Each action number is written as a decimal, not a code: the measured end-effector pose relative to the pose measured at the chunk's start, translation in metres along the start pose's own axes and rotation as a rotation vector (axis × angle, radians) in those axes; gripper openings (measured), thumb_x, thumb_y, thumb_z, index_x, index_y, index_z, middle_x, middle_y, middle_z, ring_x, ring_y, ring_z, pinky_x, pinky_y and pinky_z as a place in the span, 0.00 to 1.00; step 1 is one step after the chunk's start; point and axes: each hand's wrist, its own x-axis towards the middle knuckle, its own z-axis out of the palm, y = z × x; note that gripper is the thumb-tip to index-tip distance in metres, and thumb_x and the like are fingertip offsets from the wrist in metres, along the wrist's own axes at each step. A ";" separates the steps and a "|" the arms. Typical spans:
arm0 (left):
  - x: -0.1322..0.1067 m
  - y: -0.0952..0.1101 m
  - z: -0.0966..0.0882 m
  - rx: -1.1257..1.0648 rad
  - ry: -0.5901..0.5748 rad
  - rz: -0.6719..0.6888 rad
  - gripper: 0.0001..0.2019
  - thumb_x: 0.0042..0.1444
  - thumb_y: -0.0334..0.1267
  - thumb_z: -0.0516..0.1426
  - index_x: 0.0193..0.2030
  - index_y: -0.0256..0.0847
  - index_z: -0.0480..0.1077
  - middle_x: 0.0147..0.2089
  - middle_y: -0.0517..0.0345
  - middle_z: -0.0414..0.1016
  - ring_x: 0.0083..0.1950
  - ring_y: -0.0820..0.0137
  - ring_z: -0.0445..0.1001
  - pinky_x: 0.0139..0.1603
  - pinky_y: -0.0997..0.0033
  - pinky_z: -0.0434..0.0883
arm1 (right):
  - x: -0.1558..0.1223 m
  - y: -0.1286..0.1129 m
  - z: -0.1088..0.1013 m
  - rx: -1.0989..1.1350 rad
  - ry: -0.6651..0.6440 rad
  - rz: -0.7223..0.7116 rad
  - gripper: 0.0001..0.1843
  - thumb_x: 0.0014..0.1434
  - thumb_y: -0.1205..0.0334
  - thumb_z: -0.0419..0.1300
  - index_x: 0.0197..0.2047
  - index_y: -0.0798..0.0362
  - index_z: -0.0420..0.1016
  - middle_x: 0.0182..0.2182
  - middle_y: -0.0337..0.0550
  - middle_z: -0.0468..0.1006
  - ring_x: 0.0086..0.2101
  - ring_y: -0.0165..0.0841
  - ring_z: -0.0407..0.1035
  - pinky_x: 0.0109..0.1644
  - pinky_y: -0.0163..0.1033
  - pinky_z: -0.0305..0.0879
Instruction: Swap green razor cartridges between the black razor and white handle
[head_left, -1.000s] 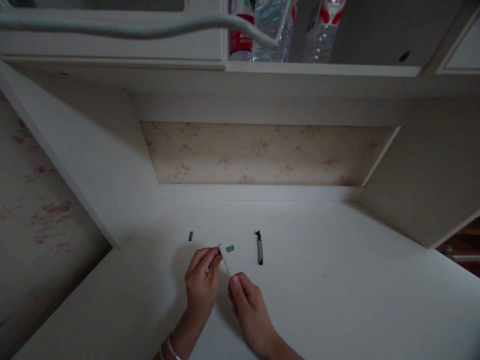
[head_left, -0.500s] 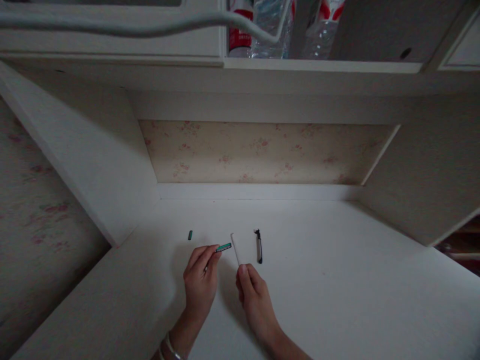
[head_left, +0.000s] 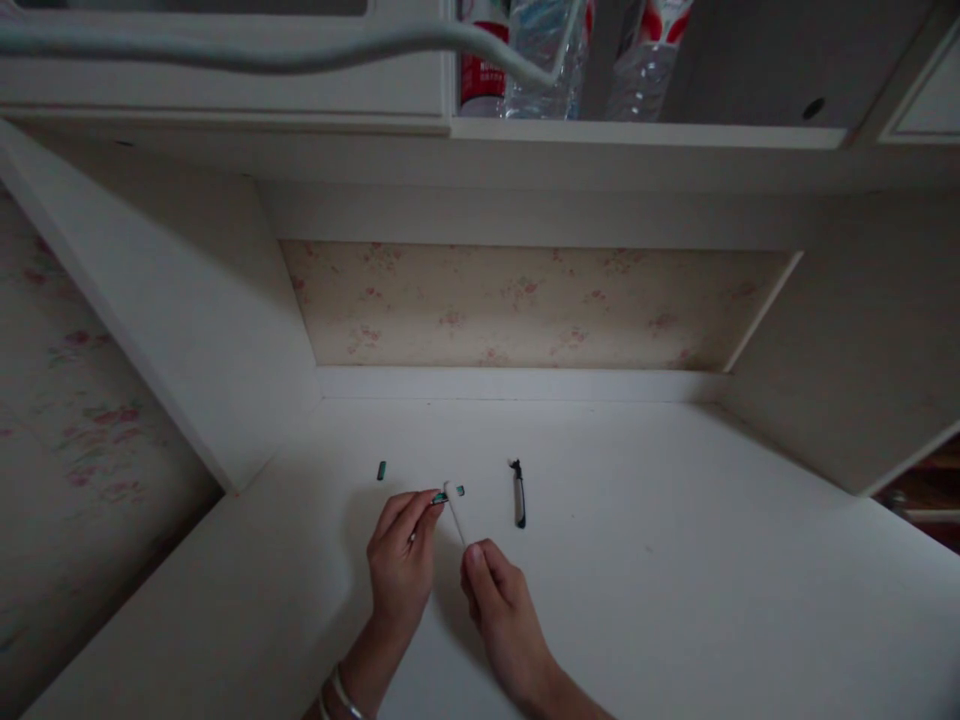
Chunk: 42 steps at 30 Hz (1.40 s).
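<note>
My left hand (head_left: pixel 405 550) pinches a green-and-black razor cartridge (head_left: pixel 438 497) by its left end, above the white desk. Closed around a thin white stick (head_left: pixel 457 522) is my right hand (head_left: pixel 495 595). The stick has a small white head, possibly a brush; it crosses in front of the cartridge and hides its middle. Whether the head touches the cartridge I cannot tell. A black razor handle (head_left: pixel 520 495) lies on the desk beyond my right hand. Another small green-and-dark piece (head_left: pixel 382 470), much like a cartridge, rests beyond my left hand.
The white desk (head_left: pixel 675 600) runs back to a floral wallpaper panel (head_left: pixel 517 305). White side panels (head_left: pixel 187 300) flank it. Overhead is a shelf with plastic bottles (head_left: pixel 645 70), and a pale curved bar (head_left: pixel 262 52) crosses in front of the cabinet.
My right hand has moved a little to the left, bringing the white stick's head from beside the cartridge to over it. My left hand has stayed in place.
</note>
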 end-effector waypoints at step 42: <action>0.001 -0.003 0.001 0.014 0.027 0.087 0.07 0.59 0.33 0.56 0.43 0.39 0.75 0.36 0.55 0.75 0.36 0.71 0.76 0.38 0.73 0.75 | 0.000 0.002 0.008 0.344 -0.072 0.173 0.27 0.58 0.36 0.55 0.26 0.52 0.56 0.18 0.28 0.52 0.17 0.23 0.41 0.17 0.29 0.36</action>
